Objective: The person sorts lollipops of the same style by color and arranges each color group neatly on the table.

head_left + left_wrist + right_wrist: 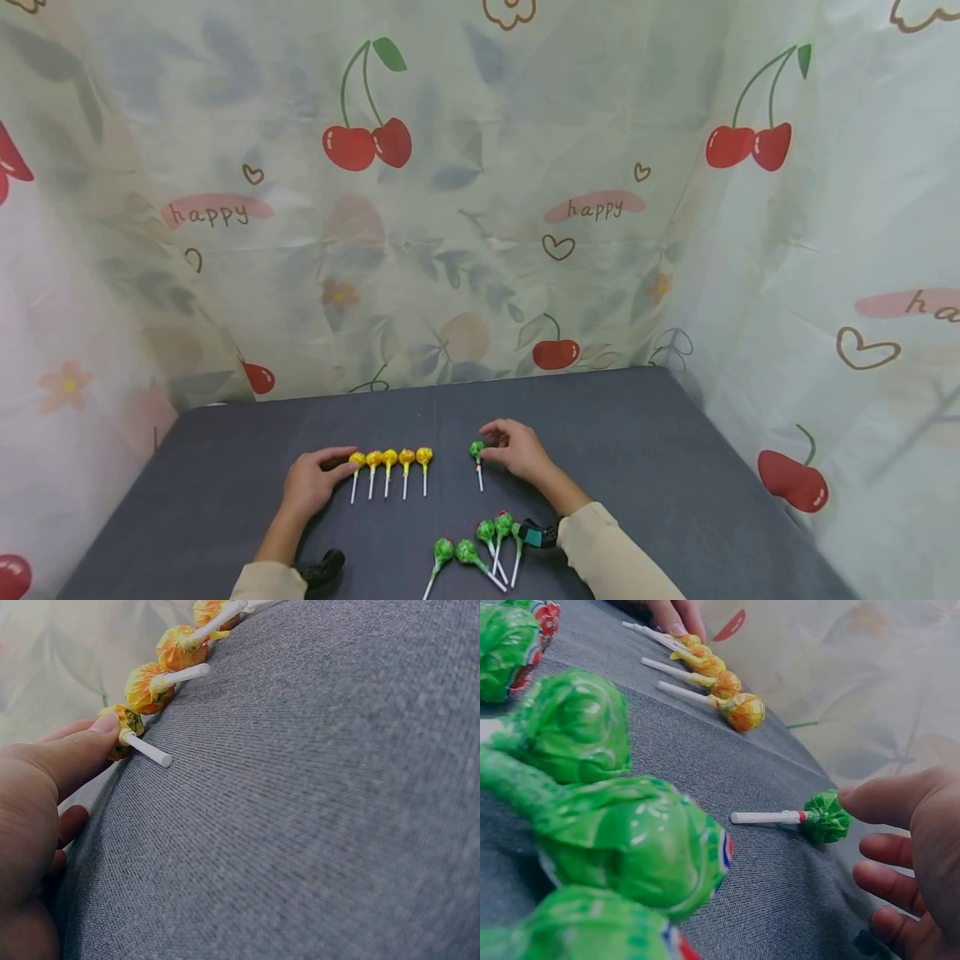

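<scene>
Five yellow-wrapped lollipops (390, 458) lie in a row on the dark grey table, white sticks toward me. My left hand (309, 485) pinches the head of the leftmost yellow lollipop (126, 729) between thumb and forefinger. Farther right, a single green lollipop (477, 450) lies with its stick toward me. My right hand (519, 452) holds that green head at its right side; the thumb (885, 796) touches it, and the forefinger's contact is hidden in the right wrist view. Several other green lollipops (467, 552) lie loosely nearer to me, partly overlapping.
A dark grey cloth covers the table (600, 417). Printed curtains (480, 250) with cherries stand behind it and at both sides. A dark strap with a device (538, 533) is on my right wrist, close above the loose green lollipops.
</scene>
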The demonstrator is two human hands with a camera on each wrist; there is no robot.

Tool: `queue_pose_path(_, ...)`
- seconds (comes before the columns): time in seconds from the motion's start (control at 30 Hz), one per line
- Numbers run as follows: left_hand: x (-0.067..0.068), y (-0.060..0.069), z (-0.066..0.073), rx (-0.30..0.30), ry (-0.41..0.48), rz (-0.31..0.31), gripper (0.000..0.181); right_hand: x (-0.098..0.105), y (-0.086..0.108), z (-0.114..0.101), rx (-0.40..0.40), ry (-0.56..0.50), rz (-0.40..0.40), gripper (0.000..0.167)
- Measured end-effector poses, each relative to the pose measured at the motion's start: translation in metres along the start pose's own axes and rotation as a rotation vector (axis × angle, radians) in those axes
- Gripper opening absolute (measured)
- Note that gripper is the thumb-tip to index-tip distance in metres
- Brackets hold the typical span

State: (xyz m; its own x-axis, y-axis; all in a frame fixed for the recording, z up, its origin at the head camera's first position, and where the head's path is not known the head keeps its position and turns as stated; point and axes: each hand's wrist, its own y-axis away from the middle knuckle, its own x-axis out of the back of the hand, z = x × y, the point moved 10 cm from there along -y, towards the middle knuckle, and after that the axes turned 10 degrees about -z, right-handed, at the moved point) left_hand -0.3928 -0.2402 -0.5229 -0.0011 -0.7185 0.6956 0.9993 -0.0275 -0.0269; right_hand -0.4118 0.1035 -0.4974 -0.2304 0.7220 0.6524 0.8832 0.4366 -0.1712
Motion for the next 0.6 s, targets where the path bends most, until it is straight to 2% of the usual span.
queue_pose_path(0.3,0.001,0.000,0.000,-0.001,-0.014,-0.003,0.033,0.001,0.013,-0.008,0.037,-0.005,-0.020,0.027)
queue_pose_path(0.6,-0.001,0.000,-0.001,0.010,-0.004,-0.008,0.035,-0.004,0.034,-0.023,0.090,-0.071,-0.072,0.026)
